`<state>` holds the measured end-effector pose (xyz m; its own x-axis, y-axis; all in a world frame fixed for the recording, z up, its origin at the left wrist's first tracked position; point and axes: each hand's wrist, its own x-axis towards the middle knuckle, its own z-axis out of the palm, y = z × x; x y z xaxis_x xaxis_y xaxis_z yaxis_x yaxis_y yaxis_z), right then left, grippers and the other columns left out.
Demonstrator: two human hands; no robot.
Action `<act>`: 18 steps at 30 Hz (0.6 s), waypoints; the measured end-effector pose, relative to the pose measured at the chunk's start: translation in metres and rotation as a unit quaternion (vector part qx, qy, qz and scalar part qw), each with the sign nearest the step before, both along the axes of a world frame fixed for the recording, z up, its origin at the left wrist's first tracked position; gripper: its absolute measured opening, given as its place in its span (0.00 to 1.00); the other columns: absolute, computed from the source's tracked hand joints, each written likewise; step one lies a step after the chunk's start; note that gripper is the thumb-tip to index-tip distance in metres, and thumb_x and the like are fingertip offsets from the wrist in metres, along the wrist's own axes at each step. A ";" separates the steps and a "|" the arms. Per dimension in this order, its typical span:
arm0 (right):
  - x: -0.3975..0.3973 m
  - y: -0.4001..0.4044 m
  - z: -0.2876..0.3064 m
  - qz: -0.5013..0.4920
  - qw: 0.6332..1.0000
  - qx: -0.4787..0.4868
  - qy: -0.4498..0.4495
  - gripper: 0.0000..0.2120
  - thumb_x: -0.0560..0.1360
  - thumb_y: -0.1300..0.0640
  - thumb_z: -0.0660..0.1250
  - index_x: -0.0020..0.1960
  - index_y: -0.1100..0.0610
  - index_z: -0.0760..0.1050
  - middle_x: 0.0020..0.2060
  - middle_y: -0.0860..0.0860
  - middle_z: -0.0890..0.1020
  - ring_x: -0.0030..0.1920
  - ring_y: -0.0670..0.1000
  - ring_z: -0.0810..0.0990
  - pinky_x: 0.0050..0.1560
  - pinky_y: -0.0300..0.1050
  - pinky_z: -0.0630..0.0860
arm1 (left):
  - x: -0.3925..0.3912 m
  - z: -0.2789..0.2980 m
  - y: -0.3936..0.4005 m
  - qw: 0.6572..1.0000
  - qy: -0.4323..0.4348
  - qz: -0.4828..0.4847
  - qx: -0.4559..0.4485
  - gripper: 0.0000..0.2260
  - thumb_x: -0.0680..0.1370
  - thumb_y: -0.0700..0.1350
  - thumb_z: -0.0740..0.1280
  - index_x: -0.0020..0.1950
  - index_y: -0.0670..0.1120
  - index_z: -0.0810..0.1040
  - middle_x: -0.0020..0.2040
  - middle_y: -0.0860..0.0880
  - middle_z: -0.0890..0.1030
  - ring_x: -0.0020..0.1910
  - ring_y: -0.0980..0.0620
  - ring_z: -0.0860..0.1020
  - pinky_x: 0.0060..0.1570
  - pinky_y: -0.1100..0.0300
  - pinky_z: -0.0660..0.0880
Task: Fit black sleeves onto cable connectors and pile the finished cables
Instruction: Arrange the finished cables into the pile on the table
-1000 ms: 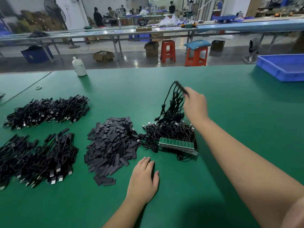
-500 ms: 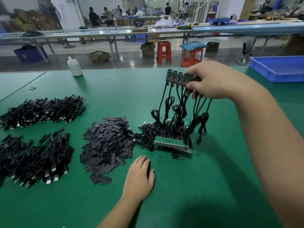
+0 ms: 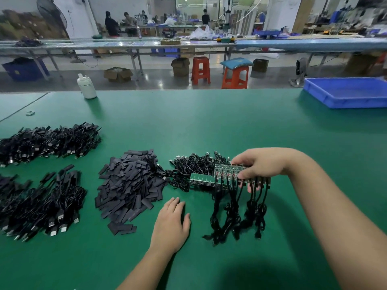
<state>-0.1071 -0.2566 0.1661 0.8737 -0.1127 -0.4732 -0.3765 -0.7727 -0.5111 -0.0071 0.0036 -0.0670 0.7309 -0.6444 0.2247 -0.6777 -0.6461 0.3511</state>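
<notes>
One strip of cable connectors [image 3: 229,170], long axis 9-to-3, cables hanging toward 6, is gripped by the right hand [image 3: 258,166]; the left hand [image 3: 170,223] is laid flat, fingers relaxed, on the worktop [image 3: 209,126].

- Left hand [image 3: 170,223] and right hand [image 3: 261,164] were bare; no gloves or rings were seen.
- Both forearms were uncovered, with no sleeve visible in view.

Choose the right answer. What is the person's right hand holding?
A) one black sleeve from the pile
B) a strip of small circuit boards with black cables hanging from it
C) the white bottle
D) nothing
B: the right hand pinches a strip of small circuit boards, with black cables dangling onto the green table.
</notes>
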 end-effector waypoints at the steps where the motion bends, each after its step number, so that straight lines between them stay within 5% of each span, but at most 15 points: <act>1: 0.000 -0.002 -0.004 -0.007 1.000 0.016 0.004 0.27 0.80 0.57 0.67 0.77 0.57 0.63 0.72 0.53 0.71 0.59 0.56 0.83 0.64 0.55 0.77 | 0.000 0.000 0.000 1.000 -0.002 0.001 0.000 0.23 0.81 0.56 0.58 0.72 0.47 0.71 0.73 0.50 0.70 0.75 0.52 0.63 0.75 0.58 0.56; 4: 0.003 -0.004 -0.012 -0.026 0.999 0.030 0.012 0.26 0.81 0.58 0.66 0.76 0.57 0.63 0.68 0.53 0.75 0.52 0.56 0.86 0.59 0.57 0.80 | 0.000 -0.001 0.000 1.000 -0.003 0.003 -0.005 0.22 0.81 0.56 0.59 0.72 0.47 0.73 0.73 0.50 0.71 0.74 0.51 0.64 0.74 0.57 0.57; 6: 0.006 0.000 -0.015 -0.009 1.000 -0.010 0.006 0.21 0.81 0.55 0.66 0.73 0.52 0.69 0.66 0.49 0.77 0.54 0.52 0.84 0.65 0.55 0.75 | 0.001 -0.002 -0.001 1.000 0.002 0.004 -0.011 0.22 0.81 0.55 0.59 0.71 0.47 0.74 0.72 0.50 0.72 0.74 0.51 0.65 0.74 0.57 0.58; 9: 0.012 0.003 -0.029 0.015 0.996 -0.079 -0.028 0.02 0.81 0.49 0.65 0.52 0.42 0.76 0.48 0.34 0.77 0.51 0.42 0.80 0.60 0.44 0.72 | 0.006 0.001 -0.003 0.998 0.030 0.014 -0.044 0.18 0.82 0.53 0.59 0.67 0.48 0.78 0.69 0.52 0.75 0.71 0.53 0.67 0.72 0.58 0.61; 11: 0.017 0.004 -0.039 0.024 0.993 -0.099 -0.059 0.12 0.81 0.47 0.64 0.39 0.44 0.70 0.33 0.34 0.75 0.37 0.37 0.74 0.47 0.44 0.69 | 0.008 0.008 -0.004 0.994 0.063 0.037 -0.083 0.13 0.82 0.50 0.60 0.59 0.50 0.82 0.62 0.53 0.80 0.66 0.54 0.72 0.67 0.61 0.67; 14: 0.021 0.003 -0.052 0.034 0.990 -0.109 -0.087 0.17 0.81 0.48 0.63 0.35 0.48 0.66 0.32 0.43 0.73 0.34 0.43 0.71 0.39 0.44 0.67 | 0.004 0.032 -0.016 0.977 0.107 0.086 -0.161 0.08 0.82 0.49 0.61 0.46 0.54 0.79 0.45 0.58 0.80 0.50 0.55 0.78 0.49 0.61 0.74; 18: 0.028 0.004 -0.058 0.035 0.986 -0.124 -0.102 0.17 0.81 0.49 0.64 0.35 0.52 0.67 0.31 0.48 0.72 0.33 0.50 0.70 0.38 0.47 0.68 | -0.007 0.078 -0.059 0.953 0.166 0.032 -0.251 0.15 0.79 0.56 0.64 0.64 0.54 0.77 0.54 0.61 0.79 0.53 0.64 0.76 0.56 0.63 0.74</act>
<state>-0.0787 -0.2528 0.1081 0.9579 -0.1380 -0.2516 -0.2257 -0.9038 -0.3636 -0.0137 -0.0558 0.0114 0.8492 -0.4690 0.2426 -0.4408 -0.3766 0.8148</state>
